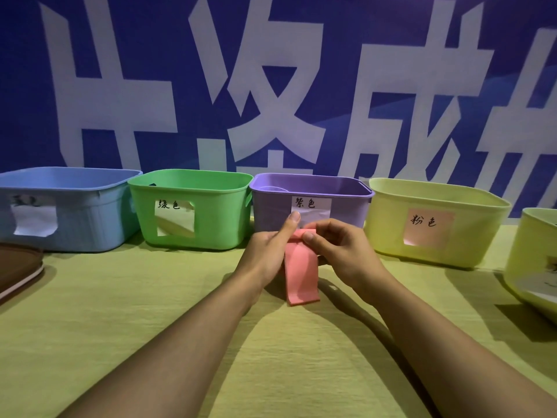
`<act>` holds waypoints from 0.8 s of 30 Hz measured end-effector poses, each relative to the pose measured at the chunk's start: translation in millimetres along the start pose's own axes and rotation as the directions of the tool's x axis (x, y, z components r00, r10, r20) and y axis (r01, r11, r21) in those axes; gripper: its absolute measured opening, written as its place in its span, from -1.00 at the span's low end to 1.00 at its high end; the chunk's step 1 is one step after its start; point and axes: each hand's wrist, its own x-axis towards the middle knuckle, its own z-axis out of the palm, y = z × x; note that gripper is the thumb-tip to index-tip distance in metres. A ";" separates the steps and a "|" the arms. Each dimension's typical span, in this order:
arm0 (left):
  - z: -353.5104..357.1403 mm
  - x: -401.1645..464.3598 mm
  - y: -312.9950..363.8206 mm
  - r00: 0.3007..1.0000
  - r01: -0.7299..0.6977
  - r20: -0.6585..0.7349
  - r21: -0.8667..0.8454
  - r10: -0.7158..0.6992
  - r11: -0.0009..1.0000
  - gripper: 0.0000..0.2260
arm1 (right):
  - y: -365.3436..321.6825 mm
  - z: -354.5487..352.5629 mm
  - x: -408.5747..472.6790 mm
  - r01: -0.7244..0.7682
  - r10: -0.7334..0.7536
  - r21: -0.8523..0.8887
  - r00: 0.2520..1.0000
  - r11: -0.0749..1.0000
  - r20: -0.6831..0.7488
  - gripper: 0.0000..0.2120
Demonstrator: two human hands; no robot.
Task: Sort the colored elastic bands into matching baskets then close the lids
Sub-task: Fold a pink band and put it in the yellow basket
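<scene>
Nearest, above the yellow-green table [150, 342], the left hand [268, 251] and right hand [340, 248] both pinch the top edge of a pink elastic band [300, 273], which hangs down to touch the cloth just in front of the purple basket [271, 206] at twelve o'clock. The sorting step looks to be in hand, and the next move likely calls for carrying the band toward one o'clock and dropping it into the yellow basket [470, 236] with the pink label [428, 227]. The blue basket [90, 212] at ten o'clock has an unreadable label, a further basket [530, 267] at three o'clock is cut off, the green basket [211, 218] hides its contents, and only a brown lid [15, 267] shows at nine.
</scene>
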 end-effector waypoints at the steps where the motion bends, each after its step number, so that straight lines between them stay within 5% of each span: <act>1: 0.5 -0.4 0.3 1.000 0.002 -0.004 0.003 -0.002 1.000 -0.56 | -0.7 0.2 -0.3 0.004 -0.004 -0.001 1.000 1.000 0.002 -0.85; 11: -0.5 1.5 -2.5 0.998 -0.067 -0.011 -0.026 0.067 0.997 -0.61 | -0.9 -0.2 -1.3 0.023 -0.023 0.000 1.000 1.000 0.004 -0.85; 17: -0.5 2.2 -4.4 0.990 -0.125 0.064 -0.037 0.127 0.991 -0.60 | -5.6 0.0 -4.0 -0.111 0.108 0.098 0.994 0.989 0.033 -0.81; 21: 0.4 2.8 -4.6 0.987 -0.112 0.107 -0.068 0.119 0.991 -0.61 | -7.9 -0.7 -4.8 -0.237 0.235 -0.062 0.971 0.969 -0.045 -0.47; 24: 1.5 2.3 -4.7 0.987 -0.106 0.112 -0.091 0.116 0.990 -0.72 | -8.6 -1.0 -5.5 -0.256 0.250 -0.106 0.966 0.961 -0.070 -0.40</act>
